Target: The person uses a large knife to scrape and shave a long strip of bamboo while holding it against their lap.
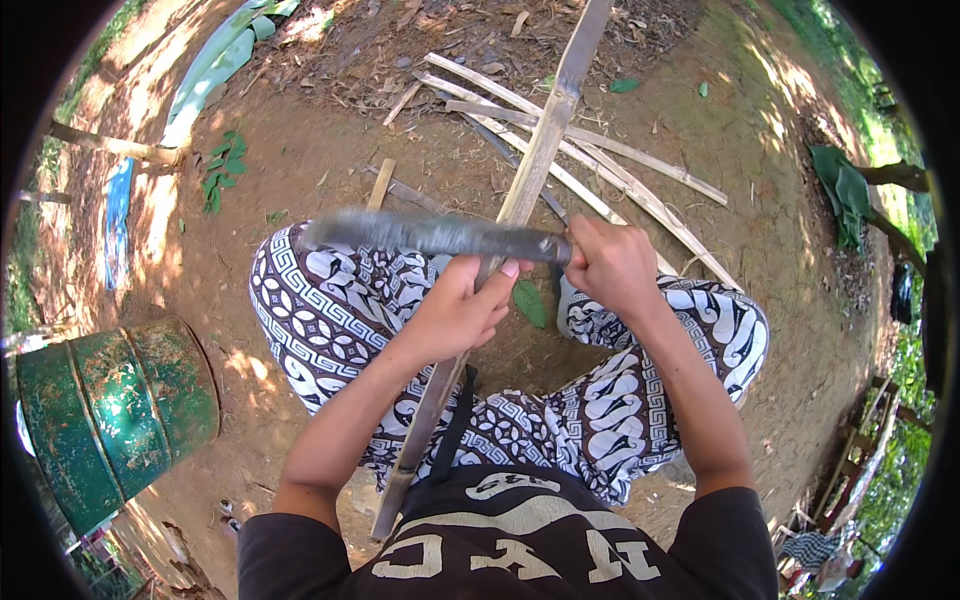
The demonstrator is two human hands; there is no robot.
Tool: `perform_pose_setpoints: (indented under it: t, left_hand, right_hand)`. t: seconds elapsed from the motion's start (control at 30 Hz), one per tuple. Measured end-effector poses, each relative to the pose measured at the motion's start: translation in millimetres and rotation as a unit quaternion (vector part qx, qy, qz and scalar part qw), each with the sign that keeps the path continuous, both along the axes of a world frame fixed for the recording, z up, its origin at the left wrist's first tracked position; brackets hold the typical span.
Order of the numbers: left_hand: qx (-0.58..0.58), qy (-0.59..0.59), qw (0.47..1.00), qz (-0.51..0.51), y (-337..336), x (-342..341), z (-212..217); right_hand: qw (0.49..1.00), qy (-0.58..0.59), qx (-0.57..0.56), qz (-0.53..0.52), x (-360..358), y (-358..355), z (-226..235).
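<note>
My right hand (612, 264) is closed round the handle end of a machete (425, 236), its wide blade pointing left and smeared by motion toward the tip. The blade lies across a long bamboo strip (542, 150), which slants from the far middle down over my lap. Just below the blade, my left hand (460, 312) grips the strip with thumb and fingers. The strip's lower end (400, 480) rests by my left thigh. Patterned trousers (330, 310) cover my bent legs on either side. Part of the strip is hidden behind the blade and my left hand.
Several split bamboo strips (650, 180) lie crossed on the soil ahead. A short wood piece (381, 184) sits beyond my left knee. A rusty green drum (120, 410) lies at left, near a blue sheet (117, 215). Dry leaves (400, 50) litter the far ground.
</note>
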State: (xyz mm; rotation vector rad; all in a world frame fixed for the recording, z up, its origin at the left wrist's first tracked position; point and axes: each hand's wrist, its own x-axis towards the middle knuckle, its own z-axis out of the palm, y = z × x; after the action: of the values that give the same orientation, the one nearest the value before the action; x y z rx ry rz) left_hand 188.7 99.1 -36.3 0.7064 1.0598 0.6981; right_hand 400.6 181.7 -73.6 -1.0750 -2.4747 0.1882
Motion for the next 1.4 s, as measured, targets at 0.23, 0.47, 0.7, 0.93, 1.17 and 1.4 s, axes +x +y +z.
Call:
perform_pose_setpoints:
  t: [0.23,0.47,0.7,0.93,1.17,1.4]
  left_hand:
    - [0.013,-0.010,1.000,0.000,-5,-3,2]
    - [-0.016,-0.059,0.998,0.010,0,-5,3]
    - [-0.011,-0.064,0.998,0.017,-4,-9,-1]
    - [-0.029,-0.076,0.997,0.005,-4,-11,-2]
    - [-0.027,-0.075,0.997,0.008,-3,-8,0]
    - [0.003,-0.010,1.000,-0.015,-5,-3,-3]
  right_hand:
    - [0.993,-0.006,0.017,-0.113,15,37,-4]
    - [0.997,0.021,-0.026,-0.076,9,28,-11]
    - [0.999,0.002,0.030,0.012,3,7,-9]
    - [0.995,-0.011,0.035,-0.092,17,38,-17]
    - [0.995,-0.029,-0.028,-0.092,17,31,-6]
    - [1.000,-0.003,-0.024,0.005,-4,-4,0]
